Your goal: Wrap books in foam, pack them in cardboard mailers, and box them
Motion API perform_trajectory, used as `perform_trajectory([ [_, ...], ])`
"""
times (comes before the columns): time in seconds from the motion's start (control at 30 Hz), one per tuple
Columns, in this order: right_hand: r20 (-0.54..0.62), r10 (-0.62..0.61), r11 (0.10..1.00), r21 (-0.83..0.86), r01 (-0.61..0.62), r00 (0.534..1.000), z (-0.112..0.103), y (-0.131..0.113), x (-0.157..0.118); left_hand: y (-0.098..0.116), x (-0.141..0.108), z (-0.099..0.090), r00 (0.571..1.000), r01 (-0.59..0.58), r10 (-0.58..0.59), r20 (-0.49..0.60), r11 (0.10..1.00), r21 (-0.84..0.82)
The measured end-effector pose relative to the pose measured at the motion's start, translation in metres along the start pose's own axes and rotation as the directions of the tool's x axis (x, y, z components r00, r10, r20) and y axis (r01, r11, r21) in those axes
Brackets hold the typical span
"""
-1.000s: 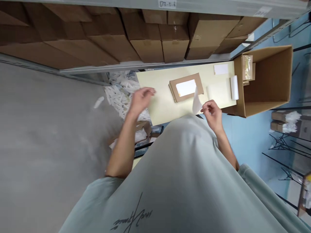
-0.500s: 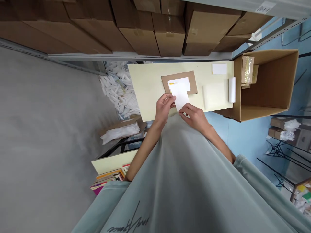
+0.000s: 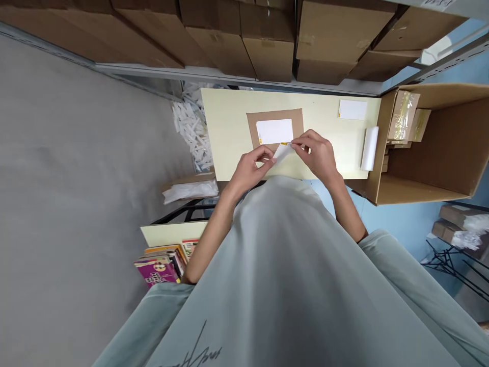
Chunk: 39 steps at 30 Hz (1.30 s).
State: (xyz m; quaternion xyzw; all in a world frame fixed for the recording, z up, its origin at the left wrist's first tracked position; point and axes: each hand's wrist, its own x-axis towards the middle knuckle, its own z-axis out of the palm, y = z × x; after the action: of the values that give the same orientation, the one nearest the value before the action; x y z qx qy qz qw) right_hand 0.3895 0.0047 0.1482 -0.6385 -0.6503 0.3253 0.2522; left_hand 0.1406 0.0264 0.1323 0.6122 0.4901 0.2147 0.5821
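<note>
Between my two hands is a small white label [image 3: 281, 152] with a yellow mark along its upper edge, held tilted above the near side of the table. My left hand [image 3: 255, 167] pinches its lower left side between thumb and fingers. At its upper right corner, the fingertips of my right hand [image 3: 315, 153] are closed. Just beyond the hands lies a flat brown cardboard piece [image 3: 252, 121]. Another white label [image 3: 274, 131] with a yellow corner lies on that cardboard, its face visible. My fingers partly hide the cardboard's near edge.
The cream tabletop [image 3: 225, 132] also bears a white label [image 3: 352, 109] and a white paper roll [image 3: 369, 149] at right. An open carton [image 3: 451, 153] with small taped boxes adjoins its right end. Shelved cartons [image 3: 267, 56] run along the far side. Books [image 3: 160, 265] stand lower left.
The held label has come off its overlap with the cardboard's label, toward me, and tilted. My right hand has moved from its lower edge to its upper right corner. The view has shifted slightly.
</note>
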Motion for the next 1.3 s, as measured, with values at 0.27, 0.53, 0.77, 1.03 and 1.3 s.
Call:
perform_trajectory([
  [0.27, 0.14, -0.089, 0.984, -0.144, 0.109, 0.986, 0.0, -0.004, -0.003, -0.026, -0.003, -0.008, 0.975, 0.016, 0.038, -0.219, 0.97, 0.242],
  [0.53, 0.127, -0.157, 0.98, -0.1, 0.17, 0.98, 0.009, -0.036, -0.035, -0.074, -0.002, -0.006, 0.911, 0.18, -0.212, -0.353, 0.976, -0.121],
  [0.77, 0.081, -0.05, 0.994, 0.097, 0.042, 0.995, 0.002, -0.043, -0.044, -0.059, -0.006, 0.0, 0.907, 0.117, -0.189, -0.375, 0.972, -0.205],
  [1.03, -0.028, 0.154, 0.955, 0.262, -0.142, 0.988, 0.026, 0.033, 0.005, -0.066, 0.018, -0.023, 0.955, 0.049, -0.055, -0.291, 0.998, -0.027],
  [1.3, 0.031, 0.268, 0.913, 0.312, -0.264, 0.963, 0.067, 0.105, 0.064, -0.121, 0.088, -0.033, 0.976, 0.01, 0.008, -0.216, 0.996, 0.085],
])
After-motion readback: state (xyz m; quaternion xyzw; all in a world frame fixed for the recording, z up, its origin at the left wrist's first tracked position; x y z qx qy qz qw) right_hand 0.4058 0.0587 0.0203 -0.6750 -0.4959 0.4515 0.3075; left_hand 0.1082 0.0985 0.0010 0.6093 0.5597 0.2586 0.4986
